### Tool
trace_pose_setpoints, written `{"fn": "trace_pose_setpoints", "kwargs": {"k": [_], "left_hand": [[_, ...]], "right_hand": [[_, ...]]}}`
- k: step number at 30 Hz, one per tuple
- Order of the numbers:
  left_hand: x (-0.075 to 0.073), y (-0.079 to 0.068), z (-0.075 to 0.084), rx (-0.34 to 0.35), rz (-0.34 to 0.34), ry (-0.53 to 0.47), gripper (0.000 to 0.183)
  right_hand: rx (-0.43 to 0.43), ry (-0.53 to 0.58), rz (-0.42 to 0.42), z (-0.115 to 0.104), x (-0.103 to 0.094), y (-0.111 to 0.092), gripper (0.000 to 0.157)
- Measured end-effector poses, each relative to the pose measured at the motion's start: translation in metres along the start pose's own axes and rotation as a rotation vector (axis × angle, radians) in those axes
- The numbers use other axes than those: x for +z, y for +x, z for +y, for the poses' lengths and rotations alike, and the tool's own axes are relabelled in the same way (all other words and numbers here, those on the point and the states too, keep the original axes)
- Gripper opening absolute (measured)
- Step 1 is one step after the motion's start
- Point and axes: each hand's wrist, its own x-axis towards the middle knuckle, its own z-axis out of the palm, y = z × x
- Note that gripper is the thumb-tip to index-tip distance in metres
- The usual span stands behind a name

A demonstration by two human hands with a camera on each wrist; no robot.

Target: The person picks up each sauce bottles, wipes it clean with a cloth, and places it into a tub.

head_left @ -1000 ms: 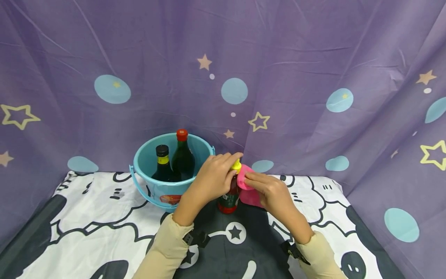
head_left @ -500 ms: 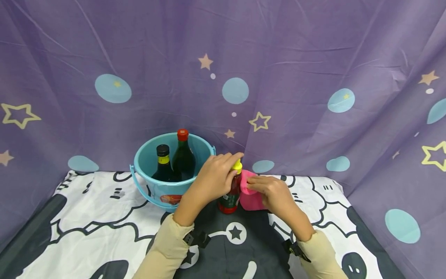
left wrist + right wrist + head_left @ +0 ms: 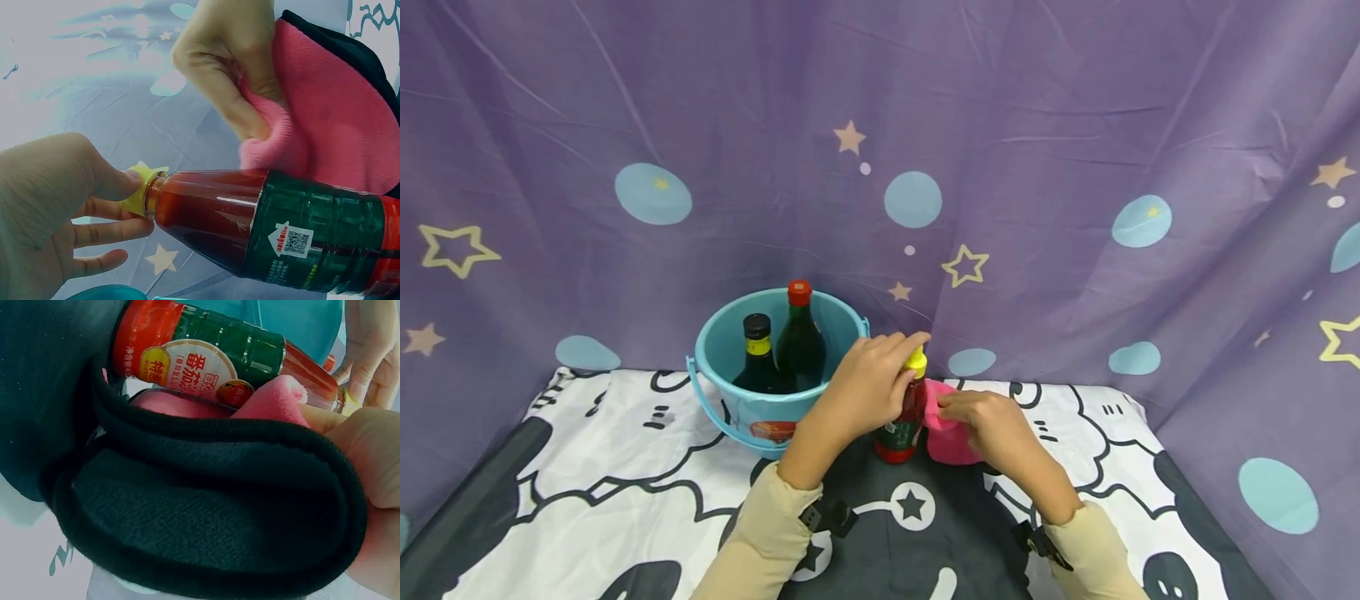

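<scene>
A ketchup bottle (image 3: 898, 435) with red sauce, a green label and a yellow cap (image 3: 141, 189) stands upright on the patterned cloth. My left hand (image 3: 867, 387) pinches that cap between thumb and fingers. To the bottle's right, my right hand (image 3: 996, 423) holds a pink cleaning cloth (image 3: 344, 106) with black edging. In the left wrist view, a bunched fold of it under my fingertips lies against the bottle's side, near the shoulder. The cloth's dark underside (image 3: 206, 512) hangs open in the right wrist view and covers part of my right hand.
Just left of the bottle stands a light blue bucket (image 3: 747, 407) with its handle down at the side. Inside it are a black-capped bottle (image 3: 760, 367) and a red-capped green bottle (image 3: 802, 346). A purple star-printed curtain (image 3: 1037, 208) hangs behind.
My right hand has slid the pink cloth down from near the cap toward the bottle's shoulder. The left hand keeps its grip on the cap. The head view has shifted slightly.
</scene>
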Motion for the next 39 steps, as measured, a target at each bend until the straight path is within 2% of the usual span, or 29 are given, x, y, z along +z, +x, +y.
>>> {"fn": "trace_pose_setpoints", "kwargs": {"k": [5, 8, 15, 25, 29, 34, 39], "left_hand": [[0.001, 0.0, 0.0, 0.005, 0.014, -0.005, 0.045], [0.001, 0.0, 0.0, 0.01, 0.018, -0.001, 0.044], [0.0, 0.0, 0.0, 0.013, 0.015, -0.001, 0.044], [-0.001, -0.001, 0.001, 0.014, 0.011, -0.009, 0.044], [0.0, -0.001, 0.001, 0.014, 0.007, -0.003, 0.044], [-0.001, -0.001, 0.001, 0.015, 0.014, -0.006, 0.043], [-0.001, -0.001, 0.0, 0.012, 0.014, 0.0, 0.045]], "right_hand": [[-0.02, -0.038, -0.073, -0.001, 0.011, -0.001, 0.04], [0.004, -0.022, -0.123, -0.003, 0.018, -0.002, 0.035], [0.065, 0.012, -0.215, -0.006, 0.024, -0.003, 0.037], [0.032, 0.062, -0.298, -0.01, 0.031, -0.003, 0.033], [-0.007, 0.038, -0.341, -0.012, 0.032, -0.004, 0.033], [-0.011, 0.027, -0.333, -0.015, 0.033, -0.006, 0.033], [-0.02, 0.098, -0.334, -0.01, 0.031, -0.005, 0.031]]}}
